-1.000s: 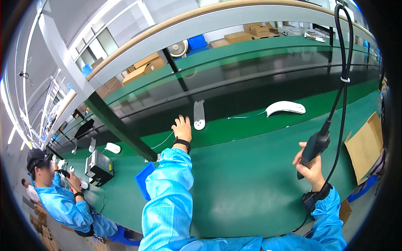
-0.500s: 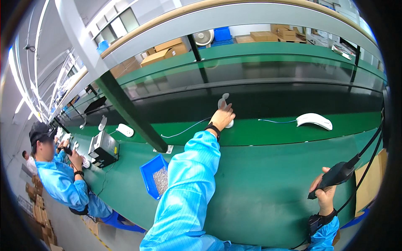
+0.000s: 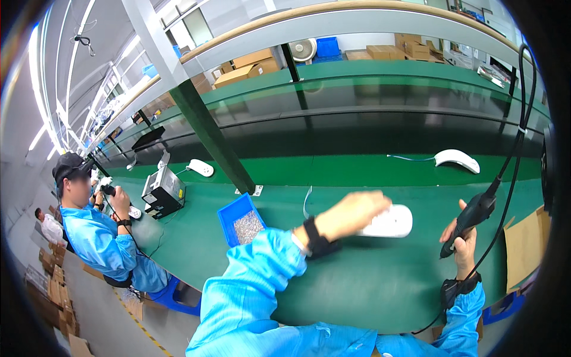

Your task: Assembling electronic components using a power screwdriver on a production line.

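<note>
In front of me, my left hand [image 3: 355,213] is at the left end of a white, rounded plastic housing [image 3: 394,222] over the green worktop. The hand is blurred by motion, but its fingers close over the housing's edge. A thin pale cable [image 3: 307,202] shows behind that wrist. At the right, my right hand [image 3: 464,243] is wrapped round a black electric screwdriver [image 3: 476,212], its tip pointing down and left. A cord runs up from the tool's upper end.
A blue bin [image 3: 225,221] of small metal parts stands left of my forearm. Beyond is a black conveyor belt [image 3: 357,140]; another white housing [image 3: 457,159] lies on the green strip. A green post [image 3: 211,134] rises at left. A co-worker [image 3: 98,220] sits far left near a metal box [image 3: 163,193].
My left hand has come back from the green strip toward me and to the right, bringing the white housing over the near worktop. My right hand still holds the screwdriver.
</note>
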`<move>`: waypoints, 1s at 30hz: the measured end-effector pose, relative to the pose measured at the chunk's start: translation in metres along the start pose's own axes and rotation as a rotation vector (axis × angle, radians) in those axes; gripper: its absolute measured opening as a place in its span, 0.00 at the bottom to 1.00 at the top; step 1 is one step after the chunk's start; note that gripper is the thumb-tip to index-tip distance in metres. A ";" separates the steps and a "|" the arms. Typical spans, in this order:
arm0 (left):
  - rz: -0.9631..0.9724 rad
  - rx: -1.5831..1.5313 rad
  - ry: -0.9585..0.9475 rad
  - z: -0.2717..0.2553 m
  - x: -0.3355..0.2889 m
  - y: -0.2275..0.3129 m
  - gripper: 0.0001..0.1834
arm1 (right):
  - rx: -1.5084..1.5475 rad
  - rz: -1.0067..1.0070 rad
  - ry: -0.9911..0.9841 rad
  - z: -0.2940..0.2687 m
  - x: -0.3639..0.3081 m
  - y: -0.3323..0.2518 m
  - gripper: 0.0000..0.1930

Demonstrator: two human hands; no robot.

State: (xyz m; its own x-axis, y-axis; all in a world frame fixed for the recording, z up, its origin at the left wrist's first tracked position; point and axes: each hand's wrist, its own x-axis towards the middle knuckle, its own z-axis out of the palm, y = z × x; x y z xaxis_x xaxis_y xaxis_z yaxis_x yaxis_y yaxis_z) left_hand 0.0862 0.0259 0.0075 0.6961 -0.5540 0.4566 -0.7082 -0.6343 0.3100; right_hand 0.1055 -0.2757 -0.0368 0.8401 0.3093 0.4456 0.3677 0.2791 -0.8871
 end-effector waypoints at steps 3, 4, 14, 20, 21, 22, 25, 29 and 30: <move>-0.087 -0.030 -0.321 0.015 -0.039 0.056 0.13 | -0.019 0.067 -0.037 0.018 -0.002 -0.007 0.46; -0.116 -0.082 -0.346 0.023 -0.051 0.064 0.14 | -0.006 0.103 -0.119 0.023 0.000 -0.010 0.45; -0.244 0.061 -0.115 0.000 -0.079 0.063 0.22 | -0.041 0.170 -0.127 0.033 -0.002 -0.018 0.33; -0.661 0.974 -0.016 -0.100 -0.210 -0.011 0.17 | 0.040 0.113 -0.123 0.040 -0.001 -0.016 0.23; -0.718 1.098 -0.137 -0.099 -0.251 -0.039 0.18 | 0.142 0.088 -0.157 0.043 -0.001 -0.018 0.22; -0.742 1.074 -0.291 -0.098 -0.268 -0.052 0.22 | 0.070 0.051 -0.171 0.044 -0.004 -0.014 0.20; -0.769 0.856 -0.299 -0.089 -0.273 -0.054 0.24 | 0.031 0.013 -0.168 0.059 -0.007 -0.014 0.26; -0.672 0.887 -0.249 -0.099 -0.253 -0.084 0.24 | 0.066 -0.019 -0.196 0.065 -0.008 0.000 0.31; -0.649 0.896 -0.233 -0.103 -0.247 -0.085 0.24 | 0.072 -0.007 -0.202 0.067 -0.011 -0.011 0.31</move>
State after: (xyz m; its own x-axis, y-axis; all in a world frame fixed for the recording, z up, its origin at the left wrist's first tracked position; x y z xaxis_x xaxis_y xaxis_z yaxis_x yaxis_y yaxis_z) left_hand -0.0378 0.2720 -0.0461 0.9729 -0.0069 0.2310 0.0694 -0.9447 -0.3205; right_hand 0.0654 -0.2217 -0.0243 0.7379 0.4810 0.4733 0.3379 0.3438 -0.8762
